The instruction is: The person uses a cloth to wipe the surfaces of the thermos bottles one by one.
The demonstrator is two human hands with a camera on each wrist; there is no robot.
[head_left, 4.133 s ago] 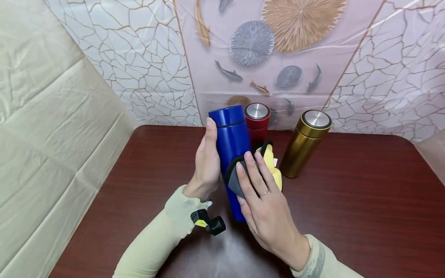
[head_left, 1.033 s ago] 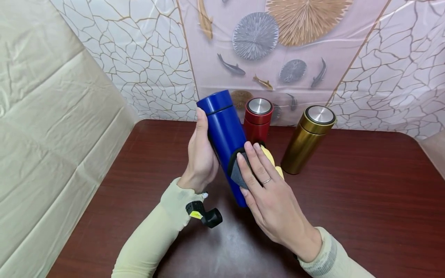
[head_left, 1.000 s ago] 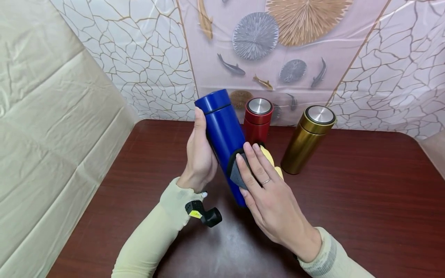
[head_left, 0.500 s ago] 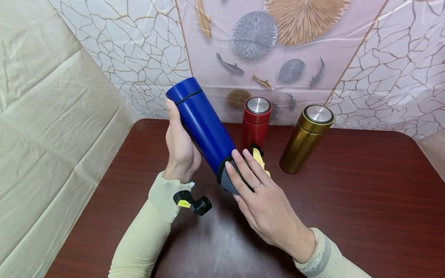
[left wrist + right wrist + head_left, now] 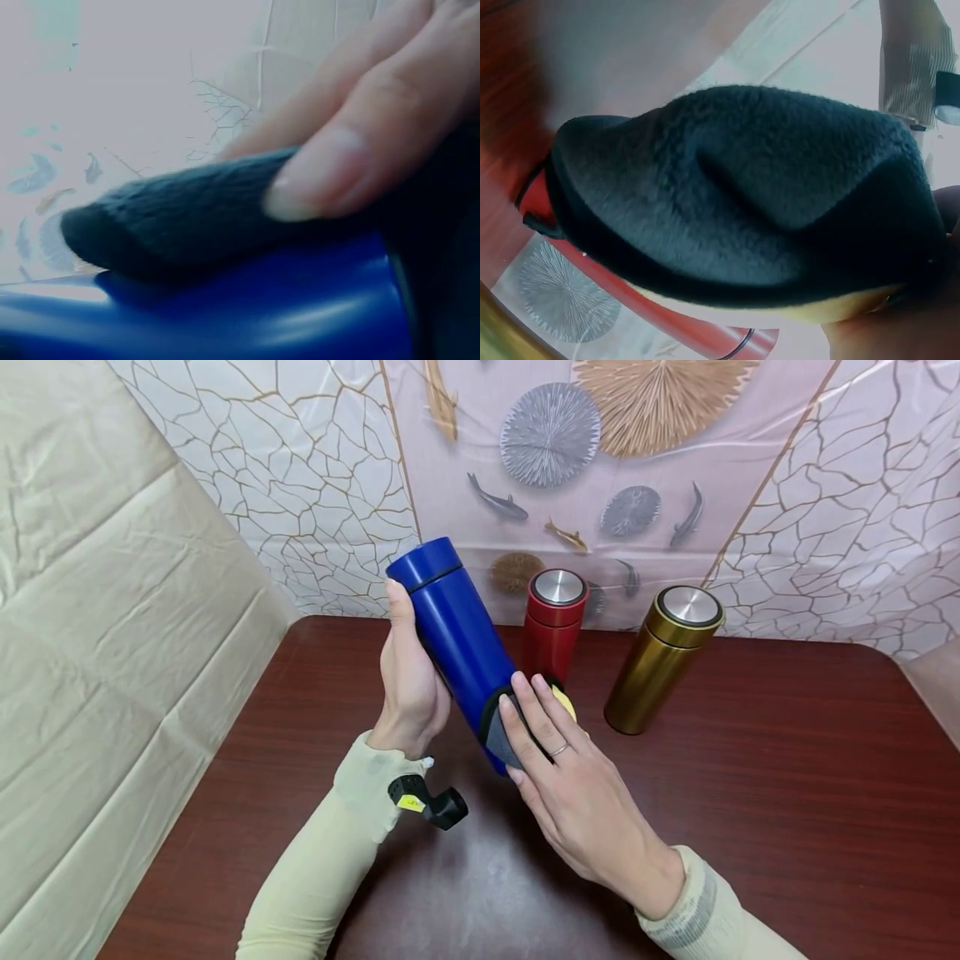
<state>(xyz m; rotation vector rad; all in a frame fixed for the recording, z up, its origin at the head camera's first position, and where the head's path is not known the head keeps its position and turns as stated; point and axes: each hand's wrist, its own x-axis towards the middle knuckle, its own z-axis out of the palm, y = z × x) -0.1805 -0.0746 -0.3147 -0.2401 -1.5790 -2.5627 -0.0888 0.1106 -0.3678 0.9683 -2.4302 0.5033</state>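
A blue thermos bottle [image 5: 461, 635], its lid toward the upper left, is tilted above the table. My left hand [image 5: 411, 685] grips its upper part, thumb along the side near the lid; those fingers are hidden behind it. My right hand [image 5: 573, 785] holds a grey and yellow cloth [image 5: 501, 735] with black edging against the bottle's lower part, its fingers laid over the cloth. The left wrist view has the fingertips [image 5: 322, 176] on the dark cloth [image 5: 195, 214] above the blue surface. In the right wrist view the folded cloth [image 5: 742, 187] fills the middle.
A red thermos bottle [image 5: 553, 631] stands behind the right hand. To its right stands a gold thermos bottle [image 5: 660, 668]. Both have silver lid tops. The dark red-brown table [image 5: 787, 793] meets a patterned backdrop [image 5: 630, 435] behind and a beige sheet [image 5: 97, 635] at the left.
Compared with about four seconds ago, the blue bottle leans further left, lid raised. Half a second ago it was further left still; both hands have since shifted slightly right with the bottle and cloth.
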